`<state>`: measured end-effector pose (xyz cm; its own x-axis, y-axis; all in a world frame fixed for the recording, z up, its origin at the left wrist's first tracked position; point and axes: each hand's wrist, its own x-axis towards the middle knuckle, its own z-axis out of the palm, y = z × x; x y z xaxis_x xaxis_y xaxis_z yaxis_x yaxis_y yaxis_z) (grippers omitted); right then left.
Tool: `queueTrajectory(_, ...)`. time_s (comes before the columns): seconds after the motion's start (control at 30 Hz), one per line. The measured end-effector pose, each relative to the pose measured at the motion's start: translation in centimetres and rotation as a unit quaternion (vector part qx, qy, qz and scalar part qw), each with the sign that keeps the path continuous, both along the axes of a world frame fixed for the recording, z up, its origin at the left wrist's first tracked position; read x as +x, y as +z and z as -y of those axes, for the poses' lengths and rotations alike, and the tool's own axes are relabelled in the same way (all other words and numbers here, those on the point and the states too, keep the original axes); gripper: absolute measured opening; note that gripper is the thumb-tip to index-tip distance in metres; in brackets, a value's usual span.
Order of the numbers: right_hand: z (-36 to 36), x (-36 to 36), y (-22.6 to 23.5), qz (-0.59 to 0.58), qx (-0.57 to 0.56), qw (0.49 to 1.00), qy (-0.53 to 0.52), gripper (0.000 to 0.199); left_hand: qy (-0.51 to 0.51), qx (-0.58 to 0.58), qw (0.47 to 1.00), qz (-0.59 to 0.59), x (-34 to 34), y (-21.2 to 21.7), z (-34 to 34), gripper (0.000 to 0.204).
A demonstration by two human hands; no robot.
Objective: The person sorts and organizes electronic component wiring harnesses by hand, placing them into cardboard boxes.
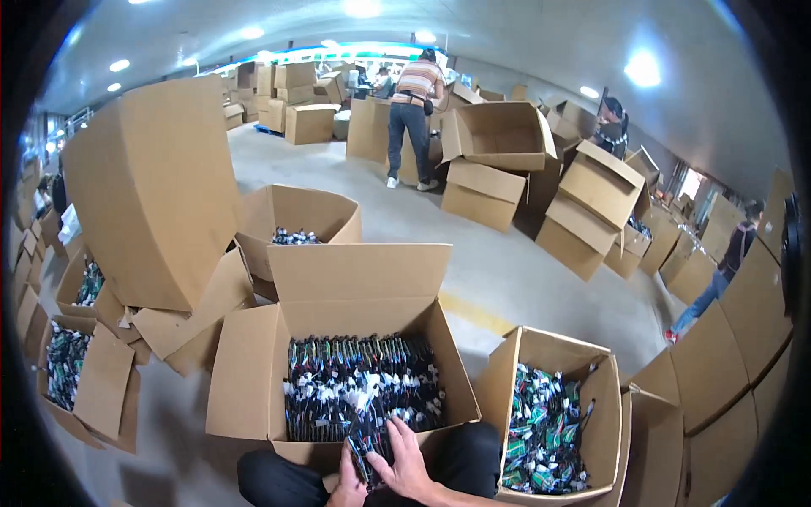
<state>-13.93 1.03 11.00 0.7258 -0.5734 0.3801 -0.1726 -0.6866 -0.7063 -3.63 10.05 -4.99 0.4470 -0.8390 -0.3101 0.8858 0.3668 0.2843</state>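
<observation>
Just over the near edge of an open cardboard box [363, 272], both my hands grip one bundle of thin dark cables with white connectors [365, 433]. My left hand [347, 485] closes round the bundle's lower left side. From the right, my right hand [407, 463] wraps it with the thumb across the front. Inside the box, similar dark cable bundles [351, 348] stand packed in rows, their white connectors showing in the middle. My dark-trousered knees flank the box's near side.
At my right stands a box [608, 422] of loosely heaped green boards and wires [545, 431]. Other filled boxes stand at left [106, 380] and behind [334, 215]. A tall carton [152, 194] rises at left. Stacked cartons [718, 372] line the right. People [411, 110] stand farther off.
</observation>
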Motion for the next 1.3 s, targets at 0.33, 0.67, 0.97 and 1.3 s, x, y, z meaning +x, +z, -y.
queueTrajectory(0.33, -0.5, 0.1, -0.3, -0.042, 0.015, 0.999, -0.005, 0.09, 0.001, -0.036, 0.999, 0.024, 0.0, 1.4, 1.2, 0.068)
queueTrajectory(0.67, -1.6, 0.4, -1.0, -0.051, 0.004, 0.999, -0.018, 0.09, -0.022, -0.038, 0.998, 0.036, -0.5, 3.9, 0.4, 0.083)
queueTrajectory(0.97, -2.5, 0.8, -1.1, -0.053, -0.012, 0.998, -0.015, 0.09, -0.023, -0.01, 0.998, 0.055, -0.4, 6.0, -1.2, 0.082)
queueTrajectory(1.3, -2.7, 0.7, -1.6, -0.028, -0.003, 1.0, -0.012, 0.088, -0.015, -0.055, 0.998, 0.029, -0.6, 5.8, -1.3, 0.081)
